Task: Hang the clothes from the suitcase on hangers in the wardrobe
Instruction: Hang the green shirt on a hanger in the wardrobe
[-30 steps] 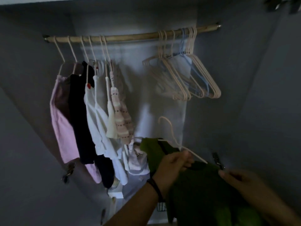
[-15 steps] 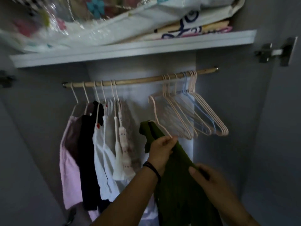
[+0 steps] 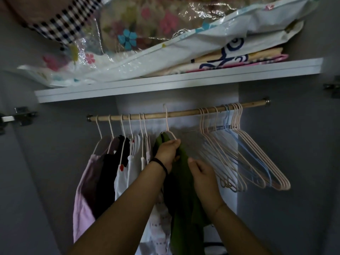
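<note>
- The left hand (image 3: 168,150) has its fingers closed around the shoulder of a pale pink hanger (image 3: 167,126) and the top of the dark green garment (image 3: 181,196) draped on it.
- That hanger's hook sits at the wooden rod (image 3: 184,113), its tip showing above the rod, between the clothes on the left and the empty hangers on the right.
- The right hand (image 3: 201,173) lies against the green garment's right side, fingers curled loosely on the cloth; I cannot tell whether they pinch it.
- Left on the rod hang a pink top (image 3: 83,196), a black garment (image 3: 108,173) and white tops (image 3: 127,173).
- Right on the rod is a bunch of empty hangers (image 3: 244,159), pale pink with a blue one among them.
- The shelf (image 3: 184,80) above carries bagged bedding (image 3: 147,34).
</note>
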Demonstrator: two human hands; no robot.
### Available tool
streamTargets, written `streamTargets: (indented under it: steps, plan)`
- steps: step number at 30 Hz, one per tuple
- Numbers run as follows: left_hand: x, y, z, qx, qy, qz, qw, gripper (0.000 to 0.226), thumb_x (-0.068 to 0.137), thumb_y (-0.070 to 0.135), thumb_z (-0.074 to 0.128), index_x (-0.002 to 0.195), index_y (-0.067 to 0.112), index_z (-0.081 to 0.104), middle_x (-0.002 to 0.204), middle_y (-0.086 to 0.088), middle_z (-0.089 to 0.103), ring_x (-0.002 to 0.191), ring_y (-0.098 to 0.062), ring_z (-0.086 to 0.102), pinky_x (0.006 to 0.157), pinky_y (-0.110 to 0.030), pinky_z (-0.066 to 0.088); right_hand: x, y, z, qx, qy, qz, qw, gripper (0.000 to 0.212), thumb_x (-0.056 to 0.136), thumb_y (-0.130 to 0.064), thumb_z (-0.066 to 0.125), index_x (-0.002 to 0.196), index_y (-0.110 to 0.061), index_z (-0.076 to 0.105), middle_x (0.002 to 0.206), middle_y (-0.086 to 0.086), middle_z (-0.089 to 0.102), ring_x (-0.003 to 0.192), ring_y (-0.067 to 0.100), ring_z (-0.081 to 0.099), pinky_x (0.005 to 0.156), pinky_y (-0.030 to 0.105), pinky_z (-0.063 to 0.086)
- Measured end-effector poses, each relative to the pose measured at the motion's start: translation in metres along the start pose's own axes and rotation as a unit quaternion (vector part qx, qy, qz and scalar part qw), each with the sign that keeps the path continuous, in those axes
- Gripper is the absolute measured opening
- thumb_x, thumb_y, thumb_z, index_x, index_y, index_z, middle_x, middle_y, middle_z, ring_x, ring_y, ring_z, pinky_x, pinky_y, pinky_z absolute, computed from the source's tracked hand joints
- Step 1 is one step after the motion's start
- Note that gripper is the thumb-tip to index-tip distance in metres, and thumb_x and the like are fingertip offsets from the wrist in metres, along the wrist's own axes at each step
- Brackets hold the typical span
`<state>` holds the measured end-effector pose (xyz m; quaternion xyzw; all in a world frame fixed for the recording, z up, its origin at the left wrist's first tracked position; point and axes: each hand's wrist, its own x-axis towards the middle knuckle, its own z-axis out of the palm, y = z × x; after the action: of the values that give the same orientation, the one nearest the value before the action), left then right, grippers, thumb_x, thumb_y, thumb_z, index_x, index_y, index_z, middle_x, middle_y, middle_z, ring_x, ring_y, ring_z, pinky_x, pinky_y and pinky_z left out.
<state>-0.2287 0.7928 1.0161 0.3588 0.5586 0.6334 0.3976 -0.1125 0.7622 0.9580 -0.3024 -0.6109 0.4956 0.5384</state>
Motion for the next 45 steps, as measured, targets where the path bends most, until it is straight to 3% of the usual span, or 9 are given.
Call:
streamTargets:
  steps: [5,12,18,26,30,34,40,43,45]
  plan:
    - [0.03,-0.006,-0.008,-0.028,0.023,-0.022,0.999,0.013,0.098,0.017,0.048,0.092,0.009,0.056,0.082,-0.006,0.053,0.073,-0.019,0.051,0.066,-0.031,0.044,0.033,0.021,0.019,-0.021,0.007,0.004,1.0,0.043,0.095,-0.033,0.05,0.061,-0.006,0.043,0.06,0.015,0.036,0.055,0.019,0.033,0.056,0.032,0.025]
    - [0.049,-0.037,-0.022,-0.044,0.079,-0.003,0.996,0.013,0.096,0.01,0.051,0.095,0.001,0.06,0.085,-0.014,0.057,0.072,-0.025,0.052,0.068,-0.031,0.045,0.049,0.06,0.029,-0.045,-0.039,0.027,0.998,0.043,0.093,-0.038,0.05,0.085,0.002,0.062,0.084,0.028,0.061,0.07,0.033,0.057,0.066,0.041,0.049]
    - [0.054,-0.048,-0.042,-0.051,0.143,0.018,0.988,0.029,0.095,0.011,0.051,0.119,-0.005,0.059,0.111,-0.02,0.063,0.093,-0.032,0.061,0.087,-0.04,0.051,0.04,0.059,0.043,-0.065,-0.102,0.004,0.993,0.036,0.096,-0.032,0.048,0.084,-0.002,0.062,0.078,0.016,0.062,0.069,0.018,0.054,0.064,0.032,0.045]
    - [0.009,-0.057,-0.054,-0.053,0.068,0.03,0.996,0.043,0.097,0.021,0.05,0.136,0.003,0.046,0.136,-0.017,0.051,0.123,-0.034,0.052,0.1,-0.04,0.045,0.032,0.066,0.034,-0.021,-0.133,0.02,0.991,0.03,0.093,-0.04,0.051,0.112,-0.018,0.061,0.107,0.002,0.065,0.1,0.016,0.062,0.091,0.037,0.052]
    - [-0.04,-0.071,-0.062,-0.039,0.077,0.062,0.994,0.041,0.097,0.019,0.051,0.134,0.002,0.047,0.131,-0.015,0.056,0.12,-0.027,0.055,0.106,-0.04,0.042,0.013,0.067,0.037,-0.07,-0.077,-0.032,0.994,0.045,0.087,-0.043,0.059,0.125,-0.021,0.051,0.128,0.003,0.049,0.112,0.015,0.05,0.097,0.027,0.04]
    - [-0.11,-0.083,-0.078,0.064,0.125,0.076,0.987,0.025,0.096,0.017,0.052,0.12,0.009,0.057,0.109,-0.007,0.059,0.099,-0.017,0.057,0.085,-0.027,0.048,-0.034,0.056,0.043,-0.136,0.042,-0.137,0.98,0.046,0.083,-0.027,0.063,0.124,-0.009,0.052,0.125,0.014,0.047,0.113,0.02,0.041,0.088,0.019,0.025]
    - [-0.225,-0.11,-0.122,0.145,0.167,0.07,0.973,0.028,0.093,0.024,0.058,0.12,0.016,0.058,0.113,-0.006,0.063,0.104,-0.016,0.06,0.09,-0.025,0.049,-0.11,0.044,0.069,-0.078,-0.086,-0.133,0.984,0.041,0.085,-0.03,0.062,0.12,-0.01,0.052,0.119,0.006,0.053,0.109,0.021,0.053,0.097,0.041,0.045]
    - [-0.301,-0.126,-0.144,0.157,0.189,0.065,0.967,0.029,0.093,0.018,0.059,0.12,0.009,0.06,0.098,-0.001,0.064,0.082,0.0,0.062,0.073,-0.01,0.048,-0.163,0.035,0.084,-0.059,-0.171,-0.085,0.98,0.031,0.089,-0.024,0.061,0.117,-0.014,0.052,0.116,0.001,0.055,0.104,0.014,0.054,0.094,0.036,0.046]
    - [-0.356,-0.139,-0.161,0.168,0.205,0.05,0.963,0.029,0.093,0.018,0.058,0.12,0.009,0.06,0.104,-0.002,0.066,0.087,-0.001,0.063,0.072,-0.007,0.047,-0.207,0.03,0.095,-0.054,-0.217,-0.068,0.972,0.031,0.089,-0.024,0.061,0.117,-0.013,0.052,0.116,0.001,0.057,0.101,0.014,0.056,0.091,0.031,0.048]
